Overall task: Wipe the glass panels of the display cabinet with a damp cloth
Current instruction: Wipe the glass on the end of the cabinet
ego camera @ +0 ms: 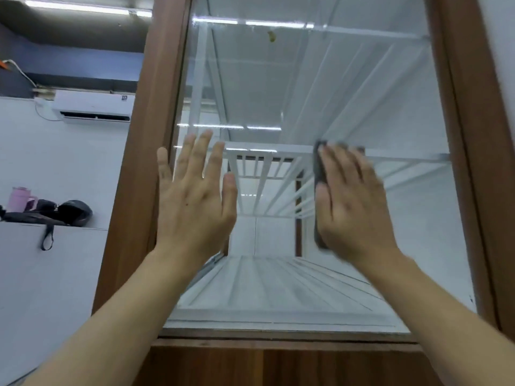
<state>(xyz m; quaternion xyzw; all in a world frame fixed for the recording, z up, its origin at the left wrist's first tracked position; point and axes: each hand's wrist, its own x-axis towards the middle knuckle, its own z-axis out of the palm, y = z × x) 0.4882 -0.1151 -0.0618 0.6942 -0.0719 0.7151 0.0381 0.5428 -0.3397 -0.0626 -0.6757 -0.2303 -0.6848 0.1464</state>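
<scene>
Dark cloth (319,174) mostly hidden under blurred right hand (354,201).

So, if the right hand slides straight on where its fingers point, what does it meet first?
Probably the yellowish speck high on the glass panel: the right hand, flat on the dark cloth, points up and slightly left.

Your hands are side by side on the cabinet's glass panel (362,93).
Your left hand (192,201) is spread against the glass beside the left post of the frame (133,190). Your right hand (354,201) is to its right, with the cloth (319,168) between its fingers (342,165) and the glass. Behind the glass, a wire shelf (278,285) lies below your hands. Left of the cabinet, an air conditioner (94,105) hangs on the wall above a ledge (55,232), which carries a tumbler (18,199) with a helmet (76,211) to its right.
</scene>
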